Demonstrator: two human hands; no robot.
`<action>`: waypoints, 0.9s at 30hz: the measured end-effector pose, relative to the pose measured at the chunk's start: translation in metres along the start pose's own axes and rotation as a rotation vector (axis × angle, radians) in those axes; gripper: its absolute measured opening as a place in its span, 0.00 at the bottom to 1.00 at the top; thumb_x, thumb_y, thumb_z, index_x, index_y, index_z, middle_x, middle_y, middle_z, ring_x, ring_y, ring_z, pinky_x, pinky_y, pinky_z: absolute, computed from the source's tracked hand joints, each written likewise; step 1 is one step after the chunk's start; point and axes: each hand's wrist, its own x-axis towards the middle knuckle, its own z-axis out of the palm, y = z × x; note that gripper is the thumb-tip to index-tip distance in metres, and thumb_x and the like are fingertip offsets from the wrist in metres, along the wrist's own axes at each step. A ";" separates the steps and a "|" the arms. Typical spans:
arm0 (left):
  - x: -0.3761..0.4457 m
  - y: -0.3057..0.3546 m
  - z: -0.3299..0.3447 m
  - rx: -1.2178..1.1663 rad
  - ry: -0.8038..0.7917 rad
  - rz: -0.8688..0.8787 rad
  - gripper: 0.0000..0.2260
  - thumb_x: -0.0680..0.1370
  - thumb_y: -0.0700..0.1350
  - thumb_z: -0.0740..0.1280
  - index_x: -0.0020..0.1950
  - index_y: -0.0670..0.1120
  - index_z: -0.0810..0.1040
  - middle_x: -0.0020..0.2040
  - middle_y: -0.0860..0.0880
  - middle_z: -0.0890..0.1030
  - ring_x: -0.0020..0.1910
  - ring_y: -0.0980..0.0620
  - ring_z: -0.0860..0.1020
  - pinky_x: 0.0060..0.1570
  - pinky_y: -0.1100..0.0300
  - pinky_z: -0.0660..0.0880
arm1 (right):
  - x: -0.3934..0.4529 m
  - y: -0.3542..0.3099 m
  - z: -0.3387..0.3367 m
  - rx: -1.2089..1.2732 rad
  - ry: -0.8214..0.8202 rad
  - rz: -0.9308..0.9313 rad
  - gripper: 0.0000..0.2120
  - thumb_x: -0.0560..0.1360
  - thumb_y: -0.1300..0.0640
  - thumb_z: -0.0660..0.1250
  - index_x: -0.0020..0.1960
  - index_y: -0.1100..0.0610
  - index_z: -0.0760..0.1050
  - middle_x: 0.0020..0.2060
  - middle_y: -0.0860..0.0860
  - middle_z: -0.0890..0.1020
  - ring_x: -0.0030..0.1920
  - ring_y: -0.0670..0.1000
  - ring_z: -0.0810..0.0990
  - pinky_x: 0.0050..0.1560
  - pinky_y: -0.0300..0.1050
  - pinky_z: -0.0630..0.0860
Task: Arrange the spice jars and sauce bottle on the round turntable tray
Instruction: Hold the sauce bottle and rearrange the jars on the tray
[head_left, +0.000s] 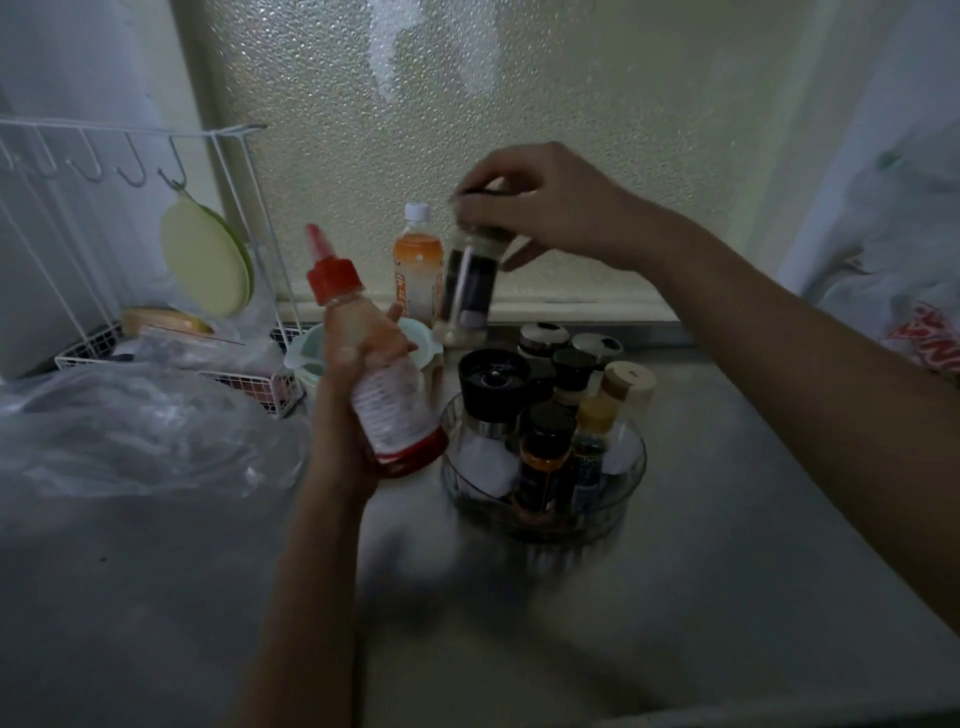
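A clear round turntable tray (631, 480) stands on the steel counter, holding several spice jars: a black-capped grinder (491, 387), an orange-labelled jar (543, 457) and a yellow-capped bottle (592, 447). My left hand (345, 405) grips a sauce bottle (379, 374) with a red nozzle cap, tilted, just left of the tray. My right hand (550, 205) holds a tall dark-labelled spice jar (467, 283) by its top, in the air behind the tray. It is blurred.
An orange drink bottle (415, 262) stands at the wall. A pale green cup (306, 358) sits behind my left hand. A white wire rack (130, 249) and clear plastic bags (130, 431) fill the left. A plastic bag (909, 270) lies at the right.
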 end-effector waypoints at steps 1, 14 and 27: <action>-0.002 0.003 -0.002 -0.048 -0.091 0.005 0.34 0.60 0.63 0.75 0.60 0.45 0.77 0.44 0.51 0.81 0.41 0.55 0.79 0.42 0.62 0.77 | 0.000 -0.005 0.011 -0.024 -0.056 0.021 0.14 0.72 0.48 0.71 0.53 0.55 0.80 0.42 0.53 0.83 0.43 0.52 0.84 0.40 0.49 0.84; -0.004 -0.002 -0.006 -0.163 -0.002 -0.097 0.34 0.55 0.63 0.77 0.53 0.43 0.79 0.46 0.44 0.80 0.45 0.46 0.79 0.44 0.56 0.77 | -0.022 0.008 0.015 -0.282 -0.271 0.202 0.24 0.70 0.30 0.57 0.57 0.45 0.73 0.48 0.46 0.79 0.45 0.48 0.80 0.41 0.42 0.73; -0.007 -0.009 0.000 -0.155 0.019 -0.143 0.29 0.54 0.63 0.77 0.47 0.45 0.83 0.43 0.46 0.82 0.42 0.49 0.79 0.43 0.57 0.77 | -0.070 0.027 0.062 -0.760 -0.234 -0.109 0.27 0.62 0.34 0.67 0.53 0.42 0.61 0.54 0.50 0.68 0.41 0.52 0.75 0.37 0.47 0.75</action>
